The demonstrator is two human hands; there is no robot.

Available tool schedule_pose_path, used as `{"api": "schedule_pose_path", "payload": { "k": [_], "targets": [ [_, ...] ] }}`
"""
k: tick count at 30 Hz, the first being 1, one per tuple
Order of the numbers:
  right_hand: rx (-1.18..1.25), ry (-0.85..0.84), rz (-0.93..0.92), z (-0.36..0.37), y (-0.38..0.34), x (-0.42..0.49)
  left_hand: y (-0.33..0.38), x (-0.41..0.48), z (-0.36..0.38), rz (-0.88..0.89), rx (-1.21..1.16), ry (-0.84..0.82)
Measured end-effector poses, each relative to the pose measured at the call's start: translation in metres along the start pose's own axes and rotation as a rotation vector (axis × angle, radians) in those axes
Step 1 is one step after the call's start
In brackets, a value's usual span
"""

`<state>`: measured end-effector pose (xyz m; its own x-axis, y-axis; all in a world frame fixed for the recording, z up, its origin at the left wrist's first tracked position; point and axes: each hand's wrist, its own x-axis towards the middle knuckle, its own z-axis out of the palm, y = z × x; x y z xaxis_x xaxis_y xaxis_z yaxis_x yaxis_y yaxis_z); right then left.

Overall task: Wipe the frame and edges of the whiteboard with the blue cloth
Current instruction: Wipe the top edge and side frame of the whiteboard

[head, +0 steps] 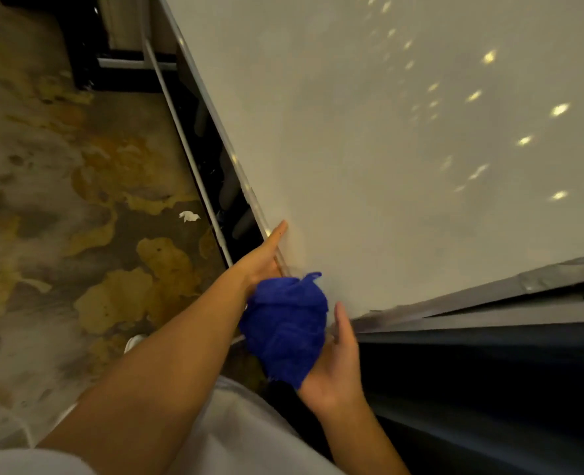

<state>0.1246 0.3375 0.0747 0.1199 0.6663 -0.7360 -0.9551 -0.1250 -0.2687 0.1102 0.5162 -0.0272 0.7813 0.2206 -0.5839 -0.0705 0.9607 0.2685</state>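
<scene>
Your left hand reaches forward with the forearm extended and the fingers held straight and together, lying flat along the side frame of the whiteboard, the fingertip touching the frame edge; it grips nothing, the hand laid open against the metal. Your right hand sits lower, palm turned up and inward, thumb raised toward the board's bottom corner, with the fingers cupped loosely around the blue cloth. The cloth is bunched into a ball, resting in your right palm and pressed against the heel of your left hand, just beside the corner where the side frame meets the bottom rail. The board surface carries scattered light reflections. The patterned carpet lies to the left, a scrap of white paper on it.
</scene>
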Motion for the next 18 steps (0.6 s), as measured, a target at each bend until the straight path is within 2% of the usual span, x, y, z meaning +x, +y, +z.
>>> {"api": "schedule_pose_path", "payload": {
  "k": [1,3,4,6,8,10,12,13,15,18],
  "targets": [
    [-0.13,-0.04,-0.08,0.021,-0.015,-0.001,-0.001,0.0,0.0,-0.018,0.014,0.002],
    [-0.496,-0.014,-0.397,0.058,-0.049,-0.001,-0.003,0.0,-0.001,-0.002,0.064,-0.05],
    [-0.791,0.03,-0.593,0.077,-0.065,-0.003,-0.005,0.0,0.0,0.031,0.074,-0.053],
    [-1.528,-0.025,-0.867,0.112,-0.086,0.005,-0.009,-0.005,0.0,0.041,0.0,-0.05],
    [-2.176,-0.137,-0.886,0.135,-0.089,0.031,-0.02,-0.006,-0.001,0.043,-0.078,-0.06],
    [-2.74,-0.28,-0.667,0.145,-0.082,0.063,-0.04,-0.001,-0.002,0.016,-0.159,-0.017],
    [-3.236,-0.509,-0.29,0.143,-0.077,0.092,-0.056,-0.002,0.004,-0.009,-0.216,0.024],
    [-3.391,-0.645,-0.088,0.141,-0.076,0.103,-0.06,-0.007,0.008,-0.017,-0.22,0.052],
    [-3.502,-0.873,0.237,0.141,-0.083,0.118,-0.065,-0.011,0.017,-0.012,-0.188,0.144],
    [-3.452,-1.052,0.573,0.153,-0.087,0.135,-0.067,-0.006,0.03,0.115,-0.27,0.322]
  ]
}}
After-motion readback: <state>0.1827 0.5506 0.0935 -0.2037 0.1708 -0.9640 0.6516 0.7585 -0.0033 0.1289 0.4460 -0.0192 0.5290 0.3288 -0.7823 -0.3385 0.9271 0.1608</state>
